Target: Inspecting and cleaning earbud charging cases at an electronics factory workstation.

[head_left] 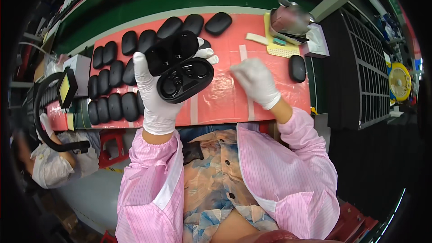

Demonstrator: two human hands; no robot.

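My left hand [158, 108], in a white glove, holds up an open black earbud case [198, 91] above the pink table mat. The case's raised lid [163, 56] leans away from me, and dark earbuds [170, 85] appear to sit in its lower half. White fingertips show beyond the lid's right side; the rest of those fingers is hidden. To the right, my gloved right hand [258, 83] hovers over the mat with fingers curled together, slightly blurred. Whatever may be between them cannot be made out. Several closed black cases [116, 73] stand in rows on the left.
Across the pink mat [216, 108] at the back right stands a metal container [290, 21] on a yellow tray [281, 50]. Beside it are a white tissue box [317, 40] and a lone black case [296, 68]. A lamp on a black curved arm [38, 108] stands left, near another person's arm.
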